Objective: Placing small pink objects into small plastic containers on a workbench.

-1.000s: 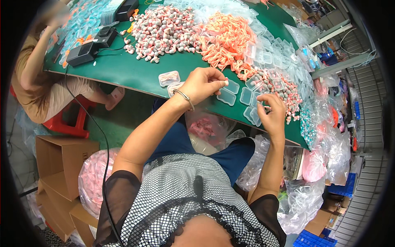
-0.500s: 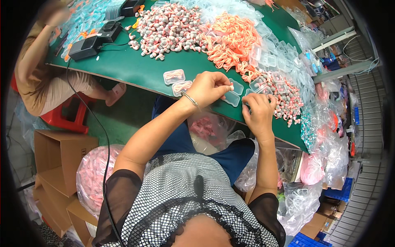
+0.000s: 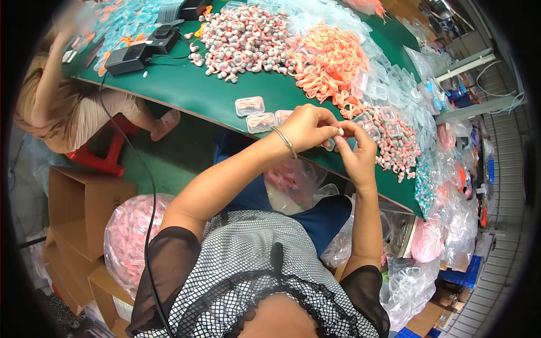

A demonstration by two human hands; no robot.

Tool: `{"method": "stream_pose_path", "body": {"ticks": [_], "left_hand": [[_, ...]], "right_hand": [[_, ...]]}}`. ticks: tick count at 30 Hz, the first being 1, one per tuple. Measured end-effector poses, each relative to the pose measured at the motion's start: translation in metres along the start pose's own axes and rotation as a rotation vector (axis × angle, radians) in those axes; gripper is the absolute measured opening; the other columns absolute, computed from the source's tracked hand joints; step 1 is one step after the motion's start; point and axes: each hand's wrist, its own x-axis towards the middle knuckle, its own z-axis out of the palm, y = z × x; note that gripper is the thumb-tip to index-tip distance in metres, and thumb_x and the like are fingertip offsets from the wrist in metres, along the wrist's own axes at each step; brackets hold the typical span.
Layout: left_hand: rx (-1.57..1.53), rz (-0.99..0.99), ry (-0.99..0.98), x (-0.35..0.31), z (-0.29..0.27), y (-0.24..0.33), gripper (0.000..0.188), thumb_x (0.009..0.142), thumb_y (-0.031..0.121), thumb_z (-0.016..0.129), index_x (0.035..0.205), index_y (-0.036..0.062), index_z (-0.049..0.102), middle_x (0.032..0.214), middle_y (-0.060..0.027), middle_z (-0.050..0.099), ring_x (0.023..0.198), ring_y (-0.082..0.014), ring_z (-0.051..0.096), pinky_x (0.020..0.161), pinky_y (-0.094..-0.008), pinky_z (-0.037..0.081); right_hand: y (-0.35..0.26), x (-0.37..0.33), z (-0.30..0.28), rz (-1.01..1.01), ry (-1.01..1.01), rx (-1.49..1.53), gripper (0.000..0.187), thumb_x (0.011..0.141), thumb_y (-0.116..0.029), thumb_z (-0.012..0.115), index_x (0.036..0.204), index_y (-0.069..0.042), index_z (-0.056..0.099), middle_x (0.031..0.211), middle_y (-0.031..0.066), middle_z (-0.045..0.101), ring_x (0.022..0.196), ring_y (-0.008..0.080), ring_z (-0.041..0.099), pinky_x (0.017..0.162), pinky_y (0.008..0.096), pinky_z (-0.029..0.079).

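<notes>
Hands meet over green worktop [image 3: 186, 93] edge. Left hand [image 3: 307, 127], bangle on wrist, pinches a small pale piece [image 3: 340, 130] at fingertips; right hand [image 3: 356, 151], at its 3 o'clock, fingers closed on the same piece. Clear small cases [image 3: 260, 112] at 9 o'clock, orange cords [image 3: 327, 62] at 12.

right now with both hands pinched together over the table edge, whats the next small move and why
Probably lower the small piece pinched between the left hand and right hand into a clear case. Both hands meet fingertip to fingertip above the green table, what they pinch is too small to make out, and three small clear cases holding orange cord lie just left of them.
</notes>
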Motion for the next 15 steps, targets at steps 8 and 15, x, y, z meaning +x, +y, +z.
{"method": "stream_pose_path", "body": {"ticks": [8,15], "left_hand": [[1.068,0.194,0.467,0.057,-0.090,-0.007,0.021,0.082,0.016,0.068,0.102,0.0121,0.074,0.097,-0.0123,0.072,0.086,-0.0313,0.070,0.076,-0.0445,0.056],[1.373,0.135,0.467,0.081,-0.098,-0.021,0.010,0.081,0.011,0.063,0.089,0.0089,0.070,0.099,-0.0155,0.066,0.086,-0.0366,0.069,0.071,-0.0473,0.055]], "right_hand": [[0.018,0.001,-0.007,0.016,0.017,0.051,0.030,0.079,0.005,0.068,0.109,0.000,0.069,0.092,0.0058,0.065,0.080,0.0123,0.060,0.076,0.0257,0.048],[0.015,0.000,-0.003,0.036,0.037,0.087,0.028,0.080,0.007,0.066,0.107,0.000,0.068,0.093,0.0046,0.066,0.081,0.0102,0.060,0.075,0.0239,0.048]]}}
